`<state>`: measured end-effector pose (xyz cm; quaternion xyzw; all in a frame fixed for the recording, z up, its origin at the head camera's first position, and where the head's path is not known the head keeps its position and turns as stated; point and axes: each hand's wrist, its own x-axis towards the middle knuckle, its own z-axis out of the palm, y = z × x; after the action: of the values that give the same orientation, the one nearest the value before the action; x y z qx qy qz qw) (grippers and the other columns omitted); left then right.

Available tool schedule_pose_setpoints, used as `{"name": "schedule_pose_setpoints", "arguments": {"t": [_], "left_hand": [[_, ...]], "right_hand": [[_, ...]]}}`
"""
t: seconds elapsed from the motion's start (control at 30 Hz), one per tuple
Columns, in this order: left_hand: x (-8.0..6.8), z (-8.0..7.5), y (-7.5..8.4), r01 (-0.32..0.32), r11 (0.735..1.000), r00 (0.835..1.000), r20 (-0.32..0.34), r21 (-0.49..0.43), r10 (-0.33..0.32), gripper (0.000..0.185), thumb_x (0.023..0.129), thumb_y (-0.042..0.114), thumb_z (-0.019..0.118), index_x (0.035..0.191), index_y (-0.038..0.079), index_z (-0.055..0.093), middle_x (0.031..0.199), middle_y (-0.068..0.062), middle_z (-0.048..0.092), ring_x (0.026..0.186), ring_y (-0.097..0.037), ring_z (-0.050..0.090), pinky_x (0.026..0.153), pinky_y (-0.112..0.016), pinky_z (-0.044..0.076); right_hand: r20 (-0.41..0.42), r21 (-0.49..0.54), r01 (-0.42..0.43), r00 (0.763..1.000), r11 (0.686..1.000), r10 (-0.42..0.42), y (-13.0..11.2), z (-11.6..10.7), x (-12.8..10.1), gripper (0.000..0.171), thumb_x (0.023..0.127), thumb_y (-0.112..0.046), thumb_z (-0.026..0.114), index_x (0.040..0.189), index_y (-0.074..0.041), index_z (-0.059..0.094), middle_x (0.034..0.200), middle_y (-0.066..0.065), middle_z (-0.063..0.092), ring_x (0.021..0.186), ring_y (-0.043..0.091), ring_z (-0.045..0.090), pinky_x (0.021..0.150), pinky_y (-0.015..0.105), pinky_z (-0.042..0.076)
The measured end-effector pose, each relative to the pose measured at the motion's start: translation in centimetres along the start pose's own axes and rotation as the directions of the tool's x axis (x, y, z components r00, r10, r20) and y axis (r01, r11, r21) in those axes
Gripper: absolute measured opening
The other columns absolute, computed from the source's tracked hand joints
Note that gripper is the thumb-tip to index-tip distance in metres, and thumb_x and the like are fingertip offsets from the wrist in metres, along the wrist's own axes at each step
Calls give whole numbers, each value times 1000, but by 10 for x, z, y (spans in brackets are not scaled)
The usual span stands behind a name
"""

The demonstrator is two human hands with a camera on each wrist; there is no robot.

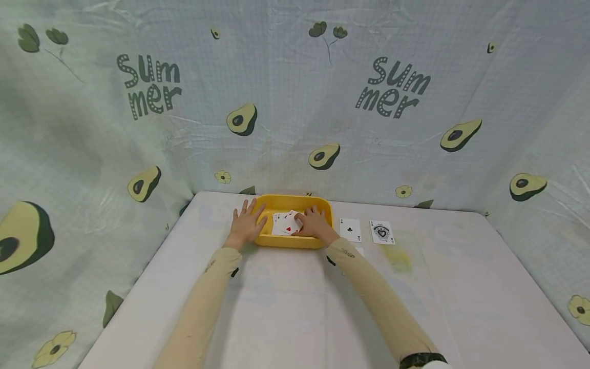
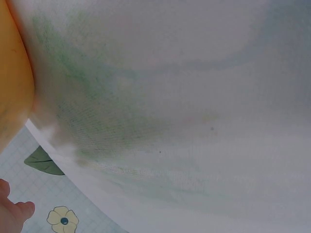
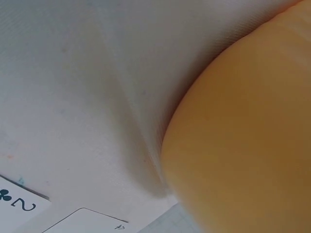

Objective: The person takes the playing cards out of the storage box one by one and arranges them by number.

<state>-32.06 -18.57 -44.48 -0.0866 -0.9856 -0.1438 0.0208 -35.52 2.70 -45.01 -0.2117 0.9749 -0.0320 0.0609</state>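
A yellow tray (image 1: 322, 207) stands at the far middle of the white table, with a loose pile of playing cards (image 1: 282, 224) in it. My left hand (image 1: 248, 223) lies flat with spread fingers against the tray's left rim. My right hand (image 1: 314, 222) reaches into the tray from the right, its fingers curled onto the cards. The left wrist view shows the tray's wall (image 2: 13, 87) and a fingertip (image 2: 17, 212). The right wrist view is filled by the tray's wall (image 3: 243, 141) close up.
Right of the tray, an ace of clubs (image 1: 350, 229) and an ace of spades (image 1: 381, 231) lie face up. Another card (image 1: 360, 251) peeks out beside my right forearm. A two of clubs (image 3: 17, 203) and one more card (image 3: 87, 222) lie near the tray. Avocado-print cloth walls surround the table.
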Motion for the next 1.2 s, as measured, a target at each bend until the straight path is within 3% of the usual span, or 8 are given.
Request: {"name": "schedule_pose_setpoints", "arguments": {"t": [0.33, 0.53, 0.73, 1.03, 1.2], "left_hand": [[2, 3, -1, -3, 1000, 1000, -8, -11, 3, 51, 95, 38, 32, 141, 19, 27, 150, -13, 12, 138, -36, 2, 106, -62, 5], [3, 4, -2, -8, 1000, 1000, -12, -5, 8, 51, 95, 40, 30, 142, 19, 26, 151, -12, 11, 139, -35, 2, 106, -62, 5], [3, 5, -2, -7, 1000, 1000, -5, -13, 7, 51, 95, 38, 31, 142, 19, 26, 151, -13, 11, 139, -35, 2, 106, -62, 5], [2, 4, -4, -19, 1000, 1000, -19, -3, 19, 50, 95, 38, 32, 141, 18, 27, 150, -13, 12, 138, -37, 5, 105, -63, 7], [5, 6, -7, -14, 999, 1000, -7, -45, 14, 51, 95, 41, 29, 142, 21, 26, 151, -11, 10, 139, -35, 0, 105, -64, 3]], "right_hand": [[-15, 40, 14, 1000, 999, -14, 4, 1, 0, 61, 76, -52, 61, 125, -17, 49, 120, 11, 44, 109, 26, 36, 92, 46, 33], [43, 60, 11, 999, 998, -14, 6, -1, 0, 63, 77, -49, 61, 126, -11, 48, 120, 13, 42, 109, 26, 37, 93, 44, 35], [117, 27, 12, 993, 1000, -15, 7, 0, 0, 54, 82, -45, 56, 128, -18, 46, 125, 14, 41, 112, 28, 34, 98, 45, 31], [96, 24, 1, 995, 1000, -3, 3, -1, -2, 55, 81, -50, 56, 124, -17, 48, 128, 10, 45, 115, 27, 34, 101, 47, 28], [85, 30, -14, 996, 999, 11, 1, -3, -4, 54, 80, -47, 59, 123, -16, 48, 125, 10, 46, 113, 27, 34, 101, 48, 26]]}}
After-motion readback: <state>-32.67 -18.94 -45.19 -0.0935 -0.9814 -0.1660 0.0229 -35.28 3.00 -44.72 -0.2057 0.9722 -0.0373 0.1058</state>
